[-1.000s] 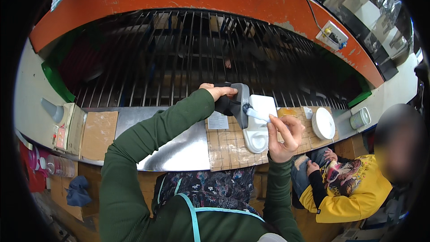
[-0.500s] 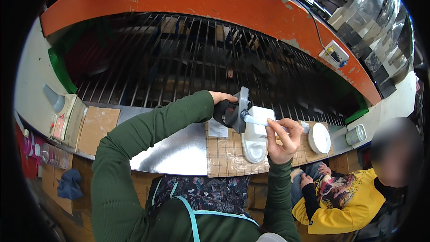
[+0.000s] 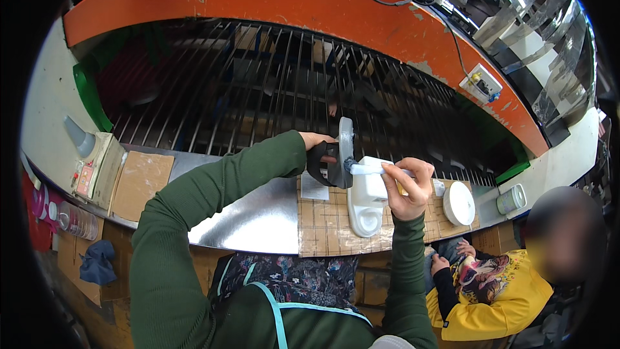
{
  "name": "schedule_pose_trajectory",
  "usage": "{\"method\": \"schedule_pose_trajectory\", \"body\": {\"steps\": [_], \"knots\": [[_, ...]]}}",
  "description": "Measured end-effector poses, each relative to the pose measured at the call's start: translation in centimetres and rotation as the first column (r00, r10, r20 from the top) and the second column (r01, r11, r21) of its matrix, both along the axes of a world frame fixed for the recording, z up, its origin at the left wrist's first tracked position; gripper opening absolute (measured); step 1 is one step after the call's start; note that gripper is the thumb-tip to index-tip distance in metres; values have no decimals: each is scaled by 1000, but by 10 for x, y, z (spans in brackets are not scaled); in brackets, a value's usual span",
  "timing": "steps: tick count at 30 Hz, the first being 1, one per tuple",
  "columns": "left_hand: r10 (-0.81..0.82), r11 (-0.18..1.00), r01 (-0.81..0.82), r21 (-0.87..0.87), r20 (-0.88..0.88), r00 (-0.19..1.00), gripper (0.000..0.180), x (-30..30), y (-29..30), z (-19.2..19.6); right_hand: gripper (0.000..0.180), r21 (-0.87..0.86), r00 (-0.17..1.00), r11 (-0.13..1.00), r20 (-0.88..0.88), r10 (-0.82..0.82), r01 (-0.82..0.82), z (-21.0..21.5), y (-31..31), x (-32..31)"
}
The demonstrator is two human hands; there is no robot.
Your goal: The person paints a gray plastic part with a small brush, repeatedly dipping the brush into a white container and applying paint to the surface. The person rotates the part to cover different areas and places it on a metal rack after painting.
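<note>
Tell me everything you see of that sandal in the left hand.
The sandal's thick grey sole looks rubbery; a wide black strap bulges leftward. Held on edge by the left hand, it is just left of a white container. A pale brush's dark tip seems to touch the sole's right side.

The sleeves are dark green, the turquoise-edged apron dark and apparently floral.

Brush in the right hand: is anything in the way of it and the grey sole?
Nothing visible: the brush seems to touch the grey sole, held in the left hand. The white container shows behind the brush, not between them.
</note>
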State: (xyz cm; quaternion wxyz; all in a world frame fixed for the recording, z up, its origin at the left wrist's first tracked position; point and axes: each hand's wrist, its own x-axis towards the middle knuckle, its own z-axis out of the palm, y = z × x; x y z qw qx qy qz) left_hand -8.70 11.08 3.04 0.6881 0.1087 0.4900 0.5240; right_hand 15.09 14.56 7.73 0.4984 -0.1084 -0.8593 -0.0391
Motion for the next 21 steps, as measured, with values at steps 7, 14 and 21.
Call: {"method": "schedule_pose_trajectory", "body": {"steps": [7,14,21], "knots": [[20,994,-44,103,220,975,29,-6,-9,-1,30,-58,996,996,52,77,-73,3,9,0],[-66,652,163,740,-159,985,50,-23,-26,-46,18,-574,980,794,-112,166,-200,-20,-37,-8],[110,725,-202,659,178,978,46,-1,-57,-84,30,-269,959,938,-115,-258,220,-70,-54,-26]]}}
